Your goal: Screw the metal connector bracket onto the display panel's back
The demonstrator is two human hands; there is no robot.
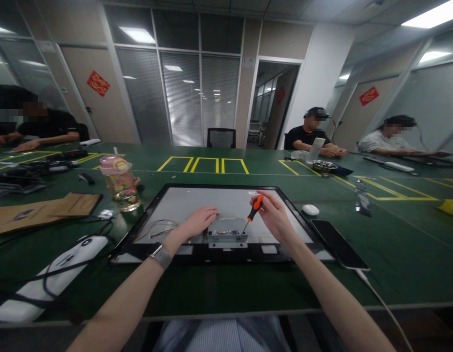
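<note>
A flat display panel [182, 200] with a black frame lies back side up in front of me. Near its front edge sits a metal bracket [226, 239] with connector ports on its upright face. My right hand [275, 215] is closed on an orange and black screwdriver [254, 209], tilted, its tip down at the bracket's right end. At the bracket's left, my left hand [199, 221] rests with outstretched fingers; whether it touches the metal I cannot tell. Thin wires [156, 226] run over the panel beside my left wrist.
A pink-lidded bottle [119, 183] stands left, near brown paper packaging [61, 212] and a white power bank-like device [57, 276] with black cables. A phone [338, 242] on a cable and a white earbud case [310, 209] lie right. Several people sit across the green table [211, 293].
</note>
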